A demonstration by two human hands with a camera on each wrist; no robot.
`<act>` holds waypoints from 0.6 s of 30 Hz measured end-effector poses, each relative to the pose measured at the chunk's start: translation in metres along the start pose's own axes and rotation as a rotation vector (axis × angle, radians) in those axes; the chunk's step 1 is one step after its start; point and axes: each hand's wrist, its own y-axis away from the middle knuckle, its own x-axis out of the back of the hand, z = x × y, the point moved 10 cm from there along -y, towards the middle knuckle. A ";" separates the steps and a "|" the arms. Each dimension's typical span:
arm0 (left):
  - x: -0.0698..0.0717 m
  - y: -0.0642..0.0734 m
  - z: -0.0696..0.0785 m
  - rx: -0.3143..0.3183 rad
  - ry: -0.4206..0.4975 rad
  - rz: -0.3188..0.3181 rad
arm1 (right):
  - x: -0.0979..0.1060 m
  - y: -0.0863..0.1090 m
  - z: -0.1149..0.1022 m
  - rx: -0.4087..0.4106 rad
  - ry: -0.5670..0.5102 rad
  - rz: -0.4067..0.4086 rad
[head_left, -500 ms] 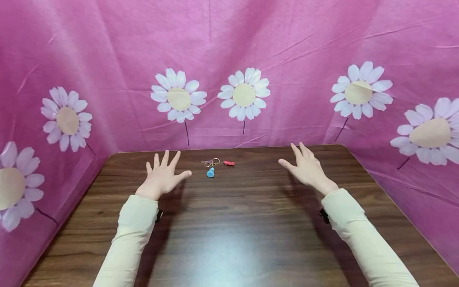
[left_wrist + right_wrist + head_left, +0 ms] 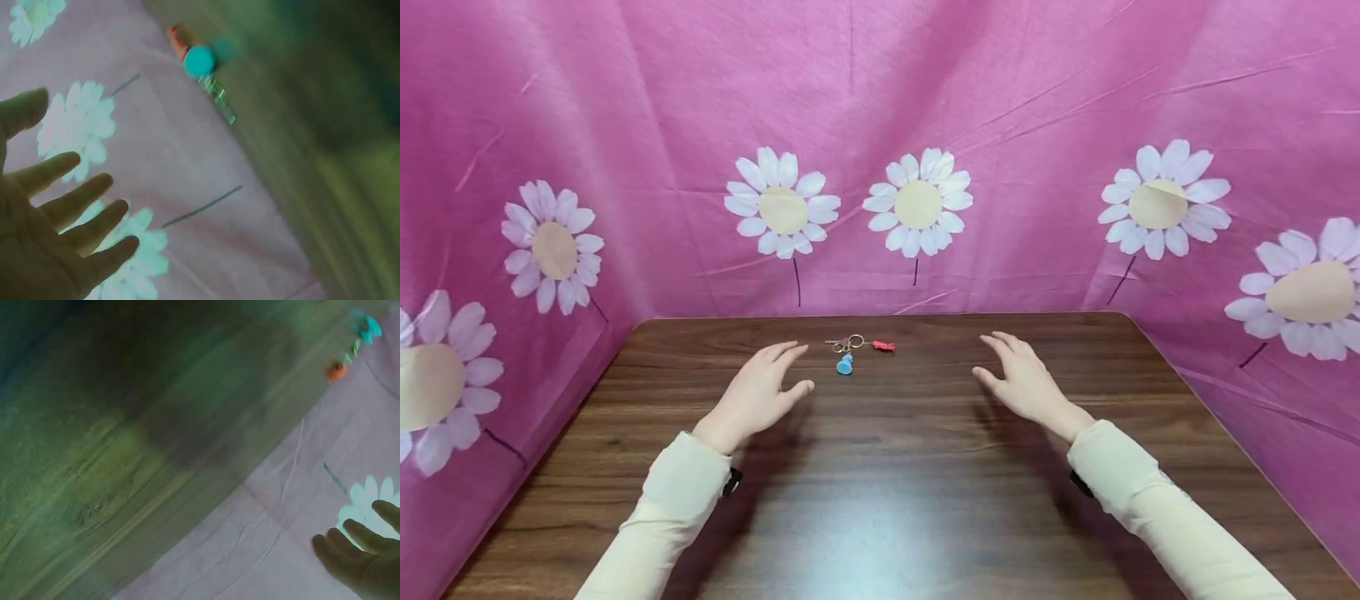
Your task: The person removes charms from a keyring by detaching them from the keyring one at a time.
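A bunch of keys on gold-coloured rings point(image 2: 856, 342) lies near the far edge of the table. Attached to it are a small blue charm point(image 2: 845, 364) and a red charm point(image 2: 883, 346); in the left wrist view the blue charm point(image 2: 200, 61) shows large and round. My left hand point(image 2: 758, 392) hovers just left of the keys, fingers spread and loosely bent, holding nothing. Farther off on the right side, my right hand point(image 2: 1024, 379) is above the table with relaxed fingers and nothing in it.
The brown wooden table point(image 2: 880, 467) fills the lower view. A pink cloth point(image 2: 1000, 83) printed with white daisies stands behind its far edge and along both sides.
My left hand has turned and moved right toward the keys, its fingers less spread. My right hand has drawn slightly inward and down, its fingers bending a little. The keys lie still.
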 end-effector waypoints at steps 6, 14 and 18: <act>-0.012 0.008 -0.005 0.035 0.149 0.034 | -0.010 0.007 -0.023 0.109 0.010 0.059; -0.032 0.001 -0.019 0.043 0.299 -0.026 | -0.037 -0.005 -0.027 0.052 -0.110 0.004; -0.044 -0.008 -0.028 0.016 0.340 -0.091 | -0.051 -0.017 -0.032 0.025 -0.162 -0.016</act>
